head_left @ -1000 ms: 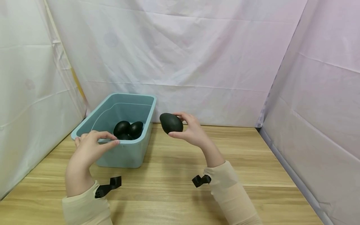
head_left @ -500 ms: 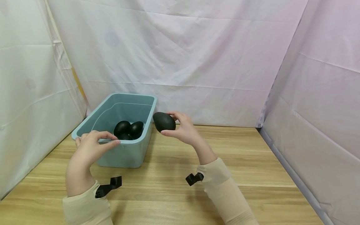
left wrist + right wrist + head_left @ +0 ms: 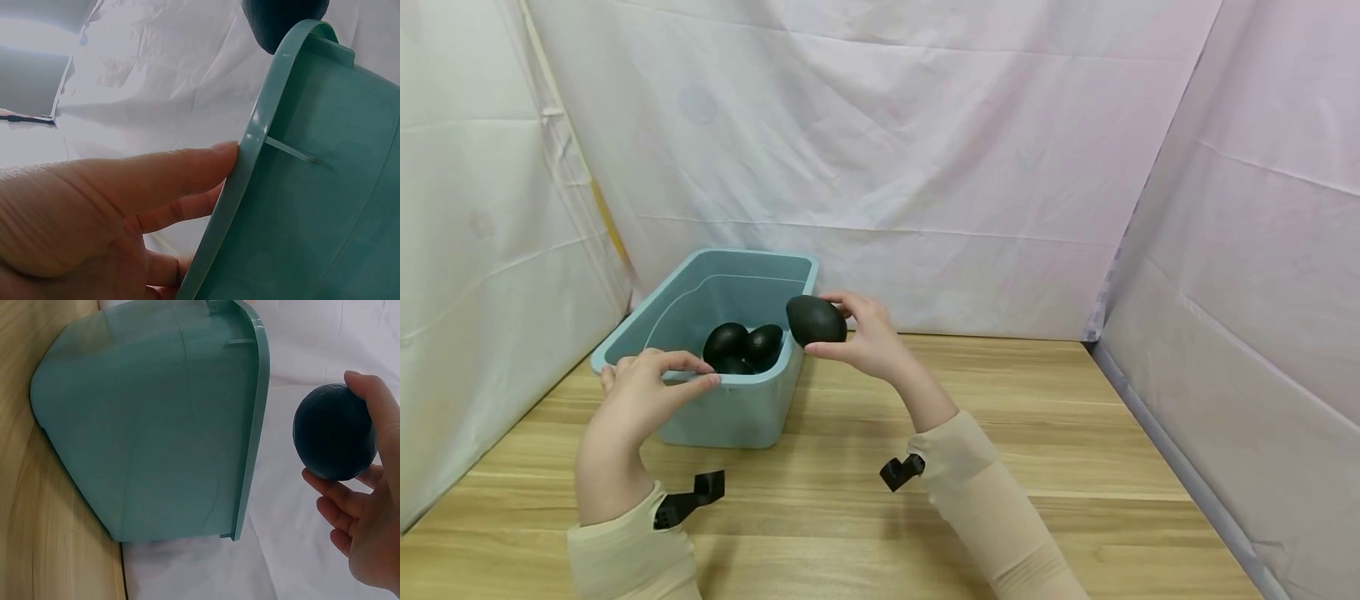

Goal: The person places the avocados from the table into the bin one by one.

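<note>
A blue-green plastic bin stands at the left of the table, with several dark avocados lying at its near end. My left hand holds the bin's near rim, its thumb against the rim's edge in the left wrist view. In my right hand is another dark avocado, gripped between thumb and fingers. That avocado overlaps the bin's right rim in the head view. The right wrist view has it higher than the rim, apart from it.
The wood-grain table extends to the right of the bin. White cloth hangs behind and along both sides. A small black camera mount sits on each sleeve.
My right hand has carried the avocado leftward, from beside the bin to its right rim. The left hand and the bin have stayed in place.
</note>
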